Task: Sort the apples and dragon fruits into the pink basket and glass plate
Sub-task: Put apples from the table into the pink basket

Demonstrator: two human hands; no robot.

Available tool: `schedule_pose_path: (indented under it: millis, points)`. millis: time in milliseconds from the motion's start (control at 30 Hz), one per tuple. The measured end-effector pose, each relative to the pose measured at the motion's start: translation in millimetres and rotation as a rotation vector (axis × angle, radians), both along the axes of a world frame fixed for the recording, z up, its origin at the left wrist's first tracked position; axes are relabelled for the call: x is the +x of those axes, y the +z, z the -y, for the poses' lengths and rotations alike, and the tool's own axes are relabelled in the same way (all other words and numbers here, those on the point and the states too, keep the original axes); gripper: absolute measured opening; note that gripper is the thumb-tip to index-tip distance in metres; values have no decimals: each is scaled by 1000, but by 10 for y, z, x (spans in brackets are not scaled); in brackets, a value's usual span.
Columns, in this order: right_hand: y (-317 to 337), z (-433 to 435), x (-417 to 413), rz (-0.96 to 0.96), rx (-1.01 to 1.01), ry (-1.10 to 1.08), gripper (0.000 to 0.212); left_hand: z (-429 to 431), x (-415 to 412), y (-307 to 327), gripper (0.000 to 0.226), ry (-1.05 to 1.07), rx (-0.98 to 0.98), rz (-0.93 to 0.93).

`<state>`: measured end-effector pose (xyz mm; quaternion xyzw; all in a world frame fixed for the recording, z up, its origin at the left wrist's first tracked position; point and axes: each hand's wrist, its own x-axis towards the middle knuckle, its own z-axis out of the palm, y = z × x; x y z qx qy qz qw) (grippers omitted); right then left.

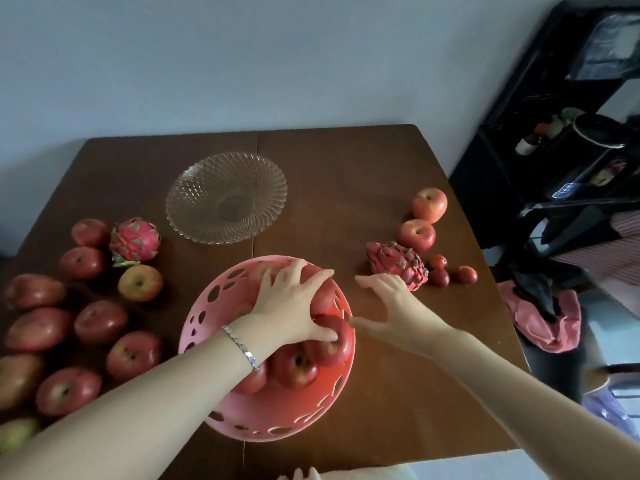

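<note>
The left hand point(291, 303) reaches into the pink basket point(221, 306), fingers spread and curled down over a red apple point(323, 296) at the basket's far right side; its grip covers the top of that apple, thumb pressing beside a second apple point(332, 344) just nearer the person. More apples fill the basket below the wrist, which wears a silver bracelet point(242, 348). The right hand point(391, 303) hovers just right of the basket rim, its grip open and empty, fingers loosely extended toward a dragon fruit point(398, 263) lying on the brown surface point(346, 161) just beyond its fingertips. Further right of that hand sit two apples and three small red fruits. Beyond the left grip stands the empty glass plate point(227, 197). Far left of it lie another dragon fruit point(135, 240) and many loose apples point(100, 322).
</note>
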<state>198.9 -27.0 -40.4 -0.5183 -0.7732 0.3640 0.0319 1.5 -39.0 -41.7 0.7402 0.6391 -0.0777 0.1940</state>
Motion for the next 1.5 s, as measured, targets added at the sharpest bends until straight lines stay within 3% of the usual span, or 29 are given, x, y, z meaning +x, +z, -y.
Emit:
schedule_pose_path:
  millis: [200,367,467,600,767,900,1033,1100,1167,1233,1333,1500]
  points:
    - [-79,-1235,517,212,217,-349,47,-260,128,79,99,-135,-123,-132]
    - [-387,-1765,521,432,-130,-373,68,-389,156,98,94,-136,-214,-108]
    - [-609,-1811,449,350,-164,-506,69,-451,200,107,76,-57,-158,-38]
    - [-518,-1776,463,253,-116,-555,68,-695,301,158,55,174,50,283]
    - [14,-1646,392,-115,8,-447,74,-1083,635,203,85,351,-16,766]
    - [338,-1665,259,-77,-256,-298,75,-1297,864,180,92,250,15,834]
    - [471,-1878,391,-124,-581,-138,39,-1364,912,108,77,279,59,801]
    - [431,-2082,511,-158,-619,-117,33,-1397,897,55,73,343,59,792]
    - [200,-2359,585,-10,-311,-242,45,-1446,865,17,73,392,78,748]
    - [-101,-2557,612,323,20,-318,60,-1493,829,-6,72,420,87,724]
    - [-522,-2642,602,604,-2,-273,73,-1510,782,8,72,410,69,715]
    - [-741,-2662,624,652,39,-284,56,-1441,701,26,73,401,48,679]
